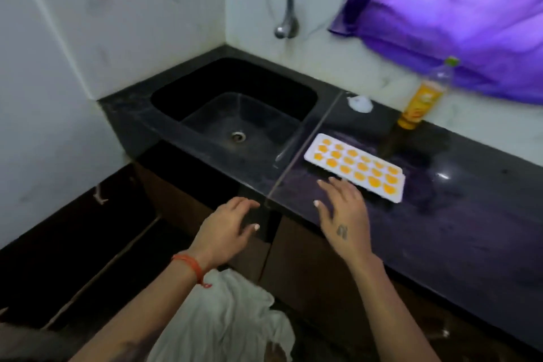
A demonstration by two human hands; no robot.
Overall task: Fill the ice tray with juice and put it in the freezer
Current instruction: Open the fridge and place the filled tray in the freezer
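Observation:
A white ice tray [397, 189] lies flat on the black counter [458, 214], its several cells filled with orange juice. Behind it by the wall stands the juice bottle [423, 100], partly full, with a green cap on. My right hand [343, 214] hovers over the counter's front edge, fingers spread, its fingertips just short of the tray's near edge. My left hand [229, 226] is open too, held in front of the counter edge to the left of the right hand, with an orange thread on its wrist. Neither hand holds anything.
A black sink [235, 114] with a chrome tap [283, 6] fills the counter's left corner. A small white object [360, 103] lies near the wall behind the tray. A purple curtain [458, 9] hangs at the upper right. Brown cabinet doors run below the counter.

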